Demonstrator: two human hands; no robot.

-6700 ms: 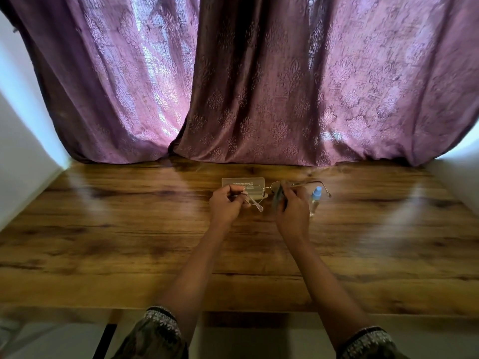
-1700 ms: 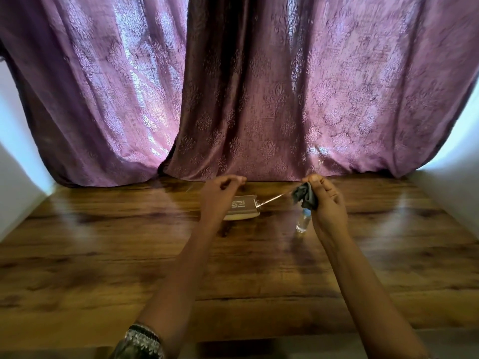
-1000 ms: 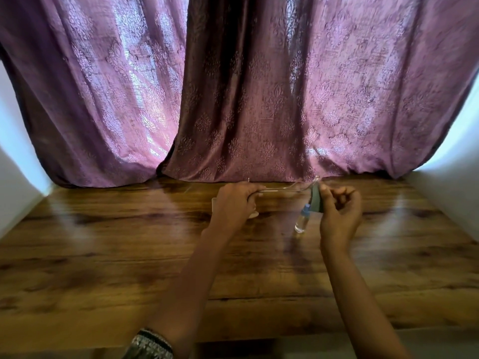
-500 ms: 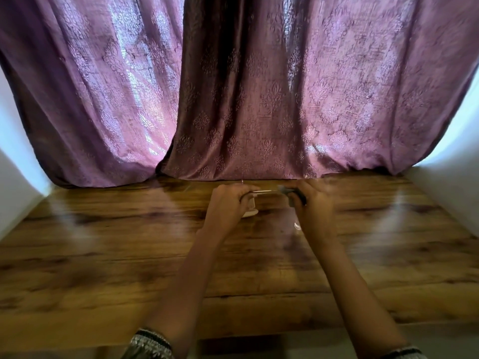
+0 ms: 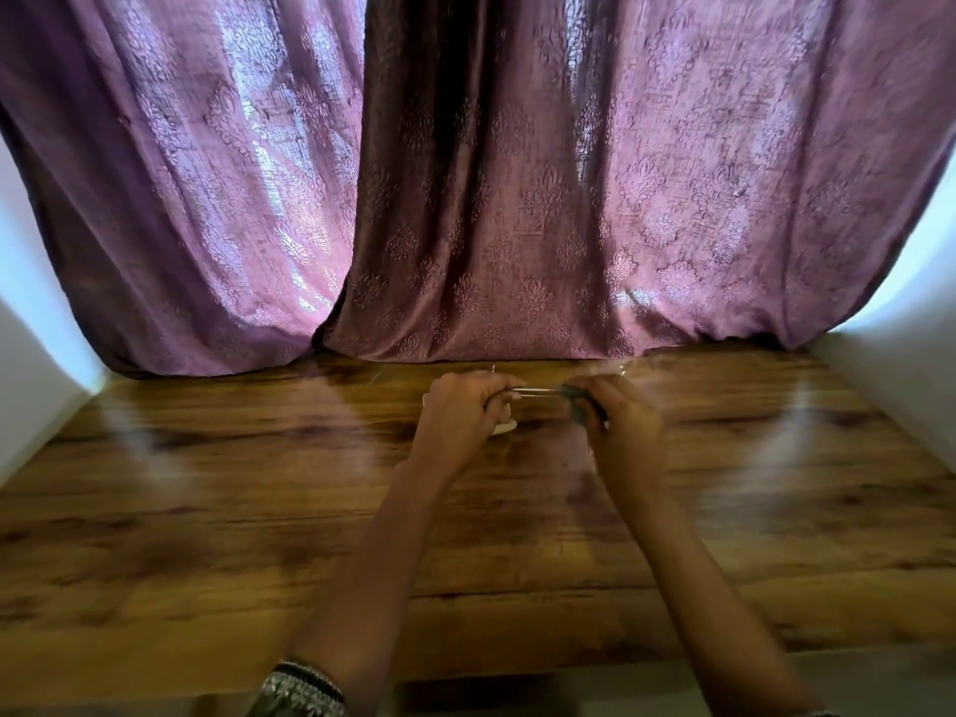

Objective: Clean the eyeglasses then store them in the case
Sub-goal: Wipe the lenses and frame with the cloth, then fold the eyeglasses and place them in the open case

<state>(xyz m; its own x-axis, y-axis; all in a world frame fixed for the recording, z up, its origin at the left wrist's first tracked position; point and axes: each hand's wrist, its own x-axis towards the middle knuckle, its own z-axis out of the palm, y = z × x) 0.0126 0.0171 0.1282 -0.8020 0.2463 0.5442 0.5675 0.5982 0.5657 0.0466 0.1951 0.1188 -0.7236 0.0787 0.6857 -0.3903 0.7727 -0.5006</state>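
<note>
Two hands work close together near the far edge of a wooden worktop (image 5: 258,509), whose glossy brown grain throws back pale streaks of light. The left hand (image 5: 460,411) has its grip closed on one end of the eyeglasses (image 5: 535,390), of which only a thin metal bar shows, running level between the two hands and held above the wood. The right hand (image 5: 621,426) has its grip curled round a dark cloth (image 5: 577,406), bunched at the other end of that bar (the lenses themselves are too blurred and hidden to make out). A pale corner of the case (image 5: 504,427) shows on the worktop just under the left hand; whether it lies open or closed I cannot tell.

Behind the worktop hang heavy purple curtains (image 5: 517,199) with a raised floral pattern, their hems touching its back edge and daylight glowing through the folds. A plain white left wall (image 5: 36,364) and right wall (image 5: 895,375) close the worktop in at the sides. At the bottom, a patterned cuff (image 5: 297,688) rings the left forearm.
</note>
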